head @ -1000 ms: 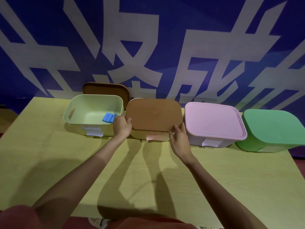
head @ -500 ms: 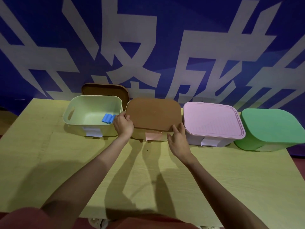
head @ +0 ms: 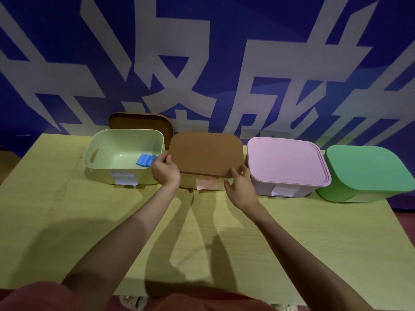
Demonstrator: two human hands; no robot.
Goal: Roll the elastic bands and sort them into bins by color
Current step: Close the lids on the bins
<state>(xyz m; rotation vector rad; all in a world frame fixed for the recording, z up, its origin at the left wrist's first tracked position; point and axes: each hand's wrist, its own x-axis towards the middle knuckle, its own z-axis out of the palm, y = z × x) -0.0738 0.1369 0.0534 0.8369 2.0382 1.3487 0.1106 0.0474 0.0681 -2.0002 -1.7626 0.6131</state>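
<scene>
A pale yellow-green wood-grain table (head: 67, 221) is set against a deep blue banner (head: 224, 30) printed with large white characters; dark shadows are cast across the near edge.

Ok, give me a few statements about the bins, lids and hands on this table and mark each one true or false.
1. Both hands hold the brown lid of the second bin from the left. True: the left hand grips its left edge, the right hand its front right corner.
2. The pale green bin is closed. False: it is open, and a spare brown lid leans behind it.
3. Blue rolled bands lie in the pale green bin. True.
4. The pink bin has no lid. False: its pink lid is on.
5. The green bin stands farthest left. False: it is farthest right.
</scene>
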